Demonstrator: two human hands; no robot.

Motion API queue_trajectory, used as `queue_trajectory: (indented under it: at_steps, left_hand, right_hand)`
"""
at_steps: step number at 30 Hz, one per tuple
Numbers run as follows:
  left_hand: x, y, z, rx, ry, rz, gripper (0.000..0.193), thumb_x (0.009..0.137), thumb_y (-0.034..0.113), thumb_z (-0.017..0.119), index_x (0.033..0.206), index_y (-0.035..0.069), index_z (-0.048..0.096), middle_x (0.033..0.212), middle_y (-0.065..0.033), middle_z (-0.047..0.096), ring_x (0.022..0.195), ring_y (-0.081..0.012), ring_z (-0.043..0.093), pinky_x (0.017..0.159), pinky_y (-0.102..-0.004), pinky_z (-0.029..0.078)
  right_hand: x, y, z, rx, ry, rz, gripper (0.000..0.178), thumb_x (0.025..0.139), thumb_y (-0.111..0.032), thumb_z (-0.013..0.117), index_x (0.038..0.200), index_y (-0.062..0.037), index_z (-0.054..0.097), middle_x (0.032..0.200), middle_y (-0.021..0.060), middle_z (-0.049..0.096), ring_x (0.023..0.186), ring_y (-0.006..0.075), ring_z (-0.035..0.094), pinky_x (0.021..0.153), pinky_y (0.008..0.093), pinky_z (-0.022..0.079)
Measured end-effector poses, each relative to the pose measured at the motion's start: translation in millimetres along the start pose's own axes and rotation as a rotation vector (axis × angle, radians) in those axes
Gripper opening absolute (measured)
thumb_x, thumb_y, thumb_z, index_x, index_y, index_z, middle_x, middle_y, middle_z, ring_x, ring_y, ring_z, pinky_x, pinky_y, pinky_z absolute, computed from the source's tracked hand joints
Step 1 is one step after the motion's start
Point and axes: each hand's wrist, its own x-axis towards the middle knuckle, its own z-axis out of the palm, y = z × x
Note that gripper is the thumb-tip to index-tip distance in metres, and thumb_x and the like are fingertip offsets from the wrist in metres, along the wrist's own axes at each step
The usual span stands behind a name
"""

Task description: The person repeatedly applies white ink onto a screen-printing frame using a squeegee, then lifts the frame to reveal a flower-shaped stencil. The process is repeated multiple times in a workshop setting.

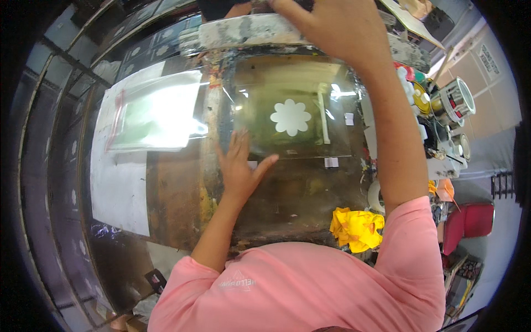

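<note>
A transparent sheet (260,145) lies on the dark, stained work table (265,205), with a white flower shape (290,118) in its middle. A narrow whitish strip (323,113) runs along the sheet's right part. My left hand (240,169) is open, thumb and fingers spread, at the sheet's lower left corner. Far forward reaches my right hand (340,27), beside a thick grey-white mottled bar (249,31) at the table's far side. Its thumb points left over the bar; the other fingers are cut off by the upper edge, so its grip is hidden.
Left of the sheet lies a stack of shiny clear sheets (155,119) on white paper (119,188). A crumpled yellow cloth (357,228) sits at the near right. Paint cans (453,102) crowd the right side. A red chair (470,224) stands beyond. Metal racks (61,138) line the left.
</note>
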Motion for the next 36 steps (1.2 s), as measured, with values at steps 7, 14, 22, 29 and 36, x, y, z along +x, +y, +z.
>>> queue_trajectory:
  at_steps: [7,14,22,29,36]
  left_hand:
    - [65.9,-5.4,-40.0,-0.213,0.378,-0.025,0.050,0.096,0.020,0.077,0.141,0.000,0.068,0.134,-0.0204,0.073,0.129,-0.0331,0.068,0.116,-0.0429,0.046]
    - [48.8,-117.2,-120.5,-0.098,0.478,-0.164,0.048,0.093,0.012,0.075,0.140,0.003,0.070,0.136,-0.0186,0.074,0.127,-0.0279,0.070,0.109,-0.0384,0.051]
    - [57.4,-267.0,-200.6,0.115,0.518,-0.357,0.059,0.094,0.027,0.076,0.149,0.010,0.065,0.152,-0.0300,0.058,0.144,-0.0417,0.055,0.118,-0.0523,0.043]
    - [26.5,-213.7,-145.8,0.604,0.487,-0.022,0.086,0.090,0.058,0.078,0.162,0.019,0.050,0.176,-0.0266,0.021,0.165,-0.0430,0.016,0.122,-0.0798,0.003]
    - [19.9,-141.2,-76.1,0.614,0.187,0.152,0.069,0.092,0.038,0.078,0.154,0.019,0.058,0.173,-0.0170,0.033,0.163,-0.0416,0.023,0.123,-0.0804,-0.002]
  right_hand:
    - [10.7,-2.4,1.8,-0.021,-0.021,0.025,0.050,0.096,-0.048,0.064,0.075,-0.0034,0.074,0.074,0.0187,0.071,0.077,0.0391,0.069,0.079,0.0509,0.047]
    - [-9.3,2.1,10.2,-0.016,-0.018,0.029,0.057,0.099,-0.058,0.064,0.111,-0.0039,0.079,0.094,0.0180,0.077,0.086,0.0378,0.070,0.089,0.0464,0.047]
    - [-11.6,8.3,12.8,-0.046,-0.015,-0.011,0.061,0.100,-0.058,0.061,0.115,-0.0024,0.079,0.096,0.0215,0.076,0.086,0.0427,0.069,0.086,0.0486,0.050]
    - [-21.3,-0.6,11.2,-0.072,0.042,-0.071,0.054,0.100,-0.054,0.063,0.108,-0.0029,0.079,0.089,0.0204,0.074,0.078,0.0440,0.067,0.082,0.0502,0.050]
    - [-19.2,-2.0,9.8,-0.009,0.003,-0.038,0.051,0.100,-0.052,0.064,0.095,-0.0033,0.076,0.081,0.0196,0.070,0.074,0.0428,0.065,0.076,0.0488,0.049]
